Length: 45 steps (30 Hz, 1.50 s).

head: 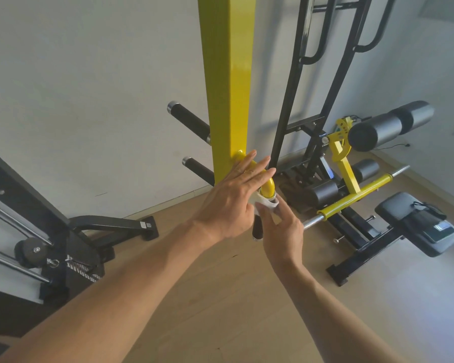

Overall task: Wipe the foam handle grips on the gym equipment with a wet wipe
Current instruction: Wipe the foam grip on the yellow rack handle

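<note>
**Head view: wipe set at the top of the near grip**

Head view shows the left hand laid flat, fingers straight, on the yellow curved bar coming off the yellow post. The right hand pinches the wet wipe around the top of the black foam grip, which hangs just below the bend. To do it well, I would wrap the wipe fully round, then draw it down to the end cap while twisting. Two more foam grips wait behind the post.
</note>
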{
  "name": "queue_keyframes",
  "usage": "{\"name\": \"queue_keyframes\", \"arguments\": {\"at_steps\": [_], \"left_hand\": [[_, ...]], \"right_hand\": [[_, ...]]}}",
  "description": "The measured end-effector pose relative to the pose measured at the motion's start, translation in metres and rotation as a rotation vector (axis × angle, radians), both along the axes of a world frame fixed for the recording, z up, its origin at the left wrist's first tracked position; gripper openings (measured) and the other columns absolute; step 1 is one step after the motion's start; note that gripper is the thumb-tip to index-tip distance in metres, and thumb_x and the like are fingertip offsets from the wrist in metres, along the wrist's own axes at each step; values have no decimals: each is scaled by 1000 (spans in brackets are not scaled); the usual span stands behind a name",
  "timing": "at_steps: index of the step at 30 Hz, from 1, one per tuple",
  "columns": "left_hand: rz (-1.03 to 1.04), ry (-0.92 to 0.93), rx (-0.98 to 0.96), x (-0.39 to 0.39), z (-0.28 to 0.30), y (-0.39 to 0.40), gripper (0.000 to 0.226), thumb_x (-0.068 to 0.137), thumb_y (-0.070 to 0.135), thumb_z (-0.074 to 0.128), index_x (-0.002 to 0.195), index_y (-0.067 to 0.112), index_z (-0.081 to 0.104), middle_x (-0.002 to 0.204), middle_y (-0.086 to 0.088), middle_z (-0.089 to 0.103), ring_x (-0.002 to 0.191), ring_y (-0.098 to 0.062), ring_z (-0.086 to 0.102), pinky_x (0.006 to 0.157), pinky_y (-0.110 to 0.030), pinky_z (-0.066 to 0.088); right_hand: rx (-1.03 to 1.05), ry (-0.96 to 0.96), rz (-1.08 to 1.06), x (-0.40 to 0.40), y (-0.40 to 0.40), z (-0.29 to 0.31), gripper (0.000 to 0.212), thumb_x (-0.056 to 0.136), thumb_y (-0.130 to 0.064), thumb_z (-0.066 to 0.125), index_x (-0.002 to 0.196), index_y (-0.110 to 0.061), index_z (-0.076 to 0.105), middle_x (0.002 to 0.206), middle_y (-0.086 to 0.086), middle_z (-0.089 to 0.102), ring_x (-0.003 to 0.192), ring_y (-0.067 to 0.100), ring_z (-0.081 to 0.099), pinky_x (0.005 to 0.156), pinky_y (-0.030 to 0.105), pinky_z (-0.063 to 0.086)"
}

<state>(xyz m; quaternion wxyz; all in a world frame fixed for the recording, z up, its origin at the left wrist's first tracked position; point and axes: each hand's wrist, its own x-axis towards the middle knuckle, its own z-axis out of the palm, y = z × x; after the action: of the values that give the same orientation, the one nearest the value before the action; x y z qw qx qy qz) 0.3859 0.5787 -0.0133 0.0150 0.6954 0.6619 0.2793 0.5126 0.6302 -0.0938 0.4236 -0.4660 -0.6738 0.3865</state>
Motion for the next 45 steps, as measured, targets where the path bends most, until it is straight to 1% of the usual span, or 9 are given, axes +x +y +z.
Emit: {"name": "queue_keyframes", "arguments": {"at_steps": [4, 7, 16, 22, 28, 33, 39, 42, 45], "left_hand": [[4, 5, -3, 0, -2, 2, 80, 83, -5, 53, 155, 23, 31, 165, 10, 20, 153, -6, -1, 117, -40, 32], [3, -6, -6, 0, -3, 5, 81, 83, -5, 54, 155, 24, 30, 166, 10, 19, 155, -9, 1, 118, -43, 33], [5, -13, 0, -1, -4, 8, 81, 83, -3, 56, 155, 25, 31, 166, 11, 20, 155, -9, 2, 115, -44, 37], [1, -2, -6, 0, -4, 12, 82, 82, -2, 56, 155, 24, 30, 166, 9, 20, 155, -11, 3, 116, -46, 37], [2, -8, 5, 1, -6, 15, 81, 82, -3, 57, 155, 24, 31, 165, 8, 21, 155, -12, 3, 115, -46, 39], [-4, 13, -8, 0, -3, 17, 84, 80, -4, 56, 155, 23, 31, 165, 8, 21, 154, -9, 2, 114, -38, 35], [-4, 5, 8, 0, -4, 19, 82, 81, -5, 55, 154, 23, 34, 165, 9, 23, 155, -10, 4, 110, -30, 36], [4, 4, -4, 1, -2, 20, 81, 81, -4, 54, 155, 22, 33, 165, 9, 23, 155, -10, 4, 111, -35, 39], [12, 3, -37, 4, 2, 24, 83, 82, -3, 56, 155, 24, 30, 166, 10, 19, 155, -11, 2, 112, -40, 39]], "right_hand": [[-1, -79, 13, -2, 2, -7, 49, 88, -16, 71, 133, -35, 60, 107, -7, 72, 97, 18, 60, 75, 30, 43], [-49, -81, 8, -3, -2, -14, 59, 87, -21, 70, 138, -43, 51, 106, -7, 71, 97, 21, 62, 79, 36, 51], [66, -14, -50, -4, 10, -10, 46, 94, -42, 62, 139, -37, 54, 101, -3, 74, 84, 19, 68, 74, 33, 53], [-13, -217, 63, -1, 16, -30, 21, 95, -37, 60, 102, -17, 61, 86, 1, 69, 83, 29, 63, 63, 31, 38], [174, -142, 39, -4, 20, -9, 24, 100, -34, 50, 117, -19, 59, 94, -8, 59, 91, 11, 45, 73, 27, 33], [21, -468, 95, -1, 21, -69, 23, 101, -32, 48, 110, -12, 51, 95, -1, 53, 96, 28, 53, 79, 32, 35], [259, -145, 31, -15, 28, -11, 35, 101, -24, 52, 133, -10, 48, 115, -9, 46, 102, 9, 44, 87, 20, 35], [183, -157, 92, -16, 28, -24, 34, 101, -23, 51, 131, -8, 46, 112, -2, 50, 101, 16, 50, 91, 28, 41], [48, -320, 77, -10, 32, -52, 27, 101, -31, 48, 120, -11, 45, 103, 3, 53, 93, 25, 52, 81, 33, 41]]}}
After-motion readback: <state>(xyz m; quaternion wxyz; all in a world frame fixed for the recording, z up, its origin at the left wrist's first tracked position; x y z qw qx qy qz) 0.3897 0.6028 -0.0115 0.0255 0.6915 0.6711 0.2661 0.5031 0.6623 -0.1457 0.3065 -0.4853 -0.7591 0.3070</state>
